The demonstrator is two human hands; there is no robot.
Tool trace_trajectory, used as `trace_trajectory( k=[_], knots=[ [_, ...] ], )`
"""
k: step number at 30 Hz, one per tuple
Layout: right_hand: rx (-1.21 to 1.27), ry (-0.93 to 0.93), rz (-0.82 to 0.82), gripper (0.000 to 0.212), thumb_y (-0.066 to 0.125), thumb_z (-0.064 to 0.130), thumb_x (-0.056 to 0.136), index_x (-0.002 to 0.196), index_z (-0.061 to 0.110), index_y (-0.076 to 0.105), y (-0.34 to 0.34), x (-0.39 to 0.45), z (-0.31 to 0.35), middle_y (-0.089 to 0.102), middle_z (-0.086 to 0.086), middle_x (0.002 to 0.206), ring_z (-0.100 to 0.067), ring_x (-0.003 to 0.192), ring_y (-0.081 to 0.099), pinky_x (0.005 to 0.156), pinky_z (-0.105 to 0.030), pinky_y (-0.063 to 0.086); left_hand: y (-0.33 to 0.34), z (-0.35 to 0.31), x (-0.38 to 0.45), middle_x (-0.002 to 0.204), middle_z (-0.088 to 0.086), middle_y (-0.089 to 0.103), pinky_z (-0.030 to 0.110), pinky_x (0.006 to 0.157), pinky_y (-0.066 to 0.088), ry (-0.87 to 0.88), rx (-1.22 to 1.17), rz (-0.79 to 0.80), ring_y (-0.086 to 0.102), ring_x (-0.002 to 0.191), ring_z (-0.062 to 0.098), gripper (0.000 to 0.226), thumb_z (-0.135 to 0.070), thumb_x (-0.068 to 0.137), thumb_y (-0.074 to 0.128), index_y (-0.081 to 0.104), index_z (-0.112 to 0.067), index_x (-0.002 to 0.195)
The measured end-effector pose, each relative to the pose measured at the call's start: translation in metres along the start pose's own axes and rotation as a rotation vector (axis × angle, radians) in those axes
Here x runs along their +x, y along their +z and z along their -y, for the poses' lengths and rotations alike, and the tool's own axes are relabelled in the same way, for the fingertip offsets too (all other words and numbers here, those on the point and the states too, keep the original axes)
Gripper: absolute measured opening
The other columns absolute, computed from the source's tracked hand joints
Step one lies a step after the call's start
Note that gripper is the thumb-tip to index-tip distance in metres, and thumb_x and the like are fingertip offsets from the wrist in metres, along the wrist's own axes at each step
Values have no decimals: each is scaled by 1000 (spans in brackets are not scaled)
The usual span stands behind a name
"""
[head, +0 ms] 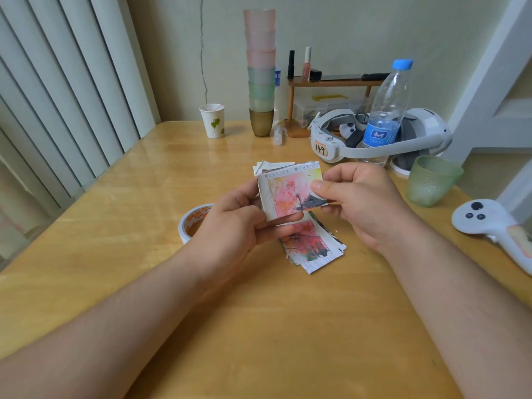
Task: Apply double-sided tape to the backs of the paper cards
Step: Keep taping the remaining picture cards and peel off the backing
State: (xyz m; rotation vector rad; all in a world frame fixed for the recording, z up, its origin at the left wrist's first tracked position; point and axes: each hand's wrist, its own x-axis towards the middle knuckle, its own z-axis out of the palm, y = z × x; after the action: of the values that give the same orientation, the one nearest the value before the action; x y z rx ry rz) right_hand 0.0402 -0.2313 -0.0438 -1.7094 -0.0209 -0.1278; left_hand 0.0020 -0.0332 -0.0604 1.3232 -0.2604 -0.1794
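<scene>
Both hands hold one paper card (288,191) above the wooden table (129,214), its pink painted picture facing me. My left hand (233,223) grips the card's left and lower edge. My right hand (359,200) pinches its right edge between thumb and fingers. Under the hands lies a loose stack of similar cards (313,249), picture side up. More cards (270,165) lie just behind the held one. A roll of double-sided tape (193,223) rests flat on the table, left of my left hand and partly hidden by it.
At the back stand a paper cup (213,120), a tall stack of plastic cups (260,70), a small wooden shelf (331,82), a water bottle (387,110) and a white headset (383,139). A green glass (430,181) and a white controller (495,228) sit right.
</scene>
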Motion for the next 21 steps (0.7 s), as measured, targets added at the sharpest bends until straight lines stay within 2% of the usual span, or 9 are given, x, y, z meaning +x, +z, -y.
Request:
trace_trajectory(
  k=[7, 10, 12, 14, 21],
  knots=[
    [-19, -17, -6, 13, 81, 11, 87, 79, 13, 71, 0, 2, -3, 71, -6, 82, -17, 78, 68, 65, -29, 53, 0, -1, -1, 126, 16, 74, 38, 97, 61, -13, -58, 7, 74, 114, 34, 76, 24, 88, 16, 60, -16, 137],
    [-39, -20, 0, 13, 81, 10, 87, 79, 14, 71, 1, 2, -3, 70, -5, 80, -16, 76, 67, 66, -29, 52, 1, -1, -1, 123, 14, 76, 37, 93, 62, 7, -53, 21, 74, 112, 33, 62, 18, 96, 27, 63, -16, 133],
    [-49, -19, 5, 11, 81, 10, 87, 82, 13, 72, 1, 1, -3, 70, -5, 81, -15, 75, 66, 66, -29, 52, 2, 0, -1, 119, 12, 77, 31, 85, 63, 26, -43, 15, 76, 108, 30, 44, 8, 105, 37, 66, -16, 129],
    [-50, -18, 8, 10, 81, 9, 87, 83, 12, 72, 1, 1, -3, 71, -5, 81, -15, 74, 67, 65, -28, 53, 1, 1, 0, 120, 9, 78, 29, 83, 62, 34, -23, 1, 76, 108, 29, 34, -2, 110, 42, 64, -15, 132],
    [-54, -20, 1, 11, 80, 8, 88, 83, 12, 72, 3, -1, -1, 71, -7, 83, -11, 70, 65, 62, -24, 52, -2, 2, 1, 122, 6, 77, 30, 86, 63, 38, 28, 13, 76, 109, 27, 32, -8, 113, 41, 60, -14, 138]
  ],
)
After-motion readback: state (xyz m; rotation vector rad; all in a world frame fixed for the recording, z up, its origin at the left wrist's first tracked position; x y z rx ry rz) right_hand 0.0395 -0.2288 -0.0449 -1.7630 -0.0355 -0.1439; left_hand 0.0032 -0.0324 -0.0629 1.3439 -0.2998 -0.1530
